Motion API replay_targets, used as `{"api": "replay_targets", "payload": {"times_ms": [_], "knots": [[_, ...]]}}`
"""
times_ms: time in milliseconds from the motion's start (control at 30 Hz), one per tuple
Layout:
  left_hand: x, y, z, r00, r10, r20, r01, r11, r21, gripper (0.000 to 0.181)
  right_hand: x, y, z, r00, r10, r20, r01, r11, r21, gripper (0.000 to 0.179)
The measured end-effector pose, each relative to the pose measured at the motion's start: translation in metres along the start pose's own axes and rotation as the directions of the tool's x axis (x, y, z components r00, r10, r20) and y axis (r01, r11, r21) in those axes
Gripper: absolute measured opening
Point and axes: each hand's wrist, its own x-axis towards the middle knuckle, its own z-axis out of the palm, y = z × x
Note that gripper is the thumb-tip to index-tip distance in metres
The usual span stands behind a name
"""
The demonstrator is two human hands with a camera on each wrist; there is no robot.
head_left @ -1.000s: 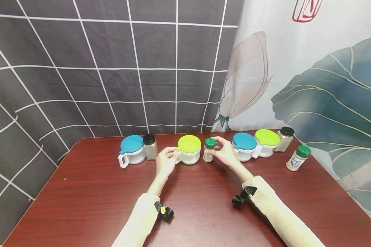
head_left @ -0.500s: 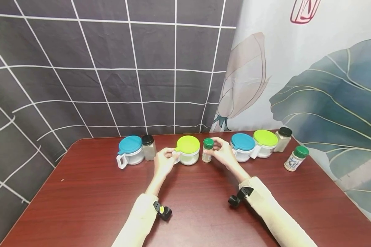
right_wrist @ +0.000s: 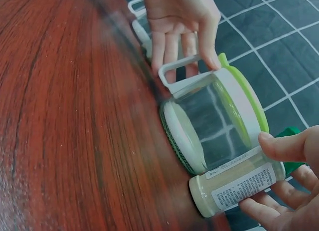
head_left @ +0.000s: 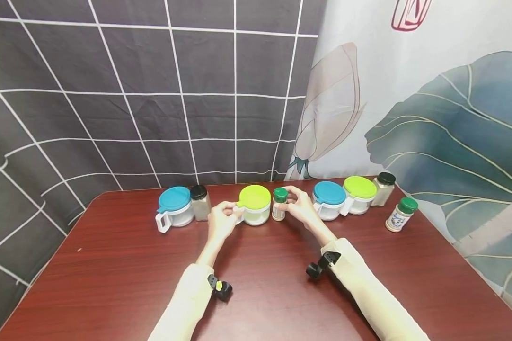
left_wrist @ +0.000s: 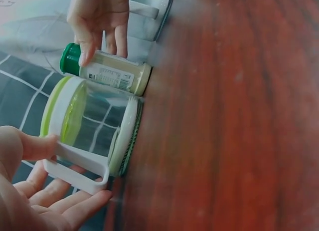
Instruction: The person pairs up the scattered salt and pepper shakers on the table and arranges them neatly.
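Note:
A clear seasoning jar [head_left: 254, 204] with a lime-green lid and white handle stands upright on the table. My left hand [head_left: 220, 221] holds its handle [left_wrist: 79, 166], thumb near the lid and fingers behind. Just right of the jar stands a small shaker bottle [head_left: 278, 210] with a green cap and pale contents. My right hand [head_left: 300, 208] grips this bottle between thumb and fingers. In the right wrist view, jar and bottle stand side by side, seemingly touching; the right thumb lies on the bottle's upper side.
To the left stand a blue-lidded jar [head_left: 175, 206] and a black-capped jar [head_left: 201, 203]. On the right are another blue-lidded jar [head_left: 329, 200], a second lime-lidded jar [head_left: 360, 194], a black-capped jar [head_left: 383, 189] and a green-capped shaker [head_left: 401, 215]. Curtains hang behind the red-brown table [head_left: 260, 284].
Held in my right hand, the shaker bottle has shifted slightly left, closer to the lime-lidded jar. My left hand stays on the handle. The head view has turned a little to the right.

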Motion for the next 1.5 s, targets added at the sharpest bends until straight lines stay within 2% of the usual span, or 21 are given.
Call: {"api": "replay_targets", "payload": {"times_ms": [433,767,867,1133,1500], "knots": [[0.004,0.003,-0.001,0.999,-0.032,0.033,0.033,0.999,-0.012,0.025,0.003,-0.003,0.004,1.000,0.009,-0.003,-0.009,1.000,-0.016,0.047],[0.008,0.004,-0.003,0.995,-0.074,0.061,0.078,0.994,-0.077,0.023,0.010,-0.004,0.005,1.000,0.020,-0.001,-0.020,0.999,-0.029,0.048],[0.009,0.004,-0.003,0.996,-0.064,0.067,0.070,0.993,-0.094,0.023,0.012,-0.003,0.005,1.000,0.027,0.002,-0.027,0.999,-0.037,0.048],[0.010,0.004,-0.004,0.998,-0.043,0.034,0.044,0.998,-0.044,0.021,0.015,-0.004,0.008,0.999,0.034,0.017,-0.034,0.999,-0.014,0.047],[0.010,0.005,-0.001,0.999,-0.032,0.004,0.032,0.999,-0.044,0.020,0.017,-0.001,0.010,1.000,0.001,-0.022,-0.001,1.000,-0.029,0.047]]}}
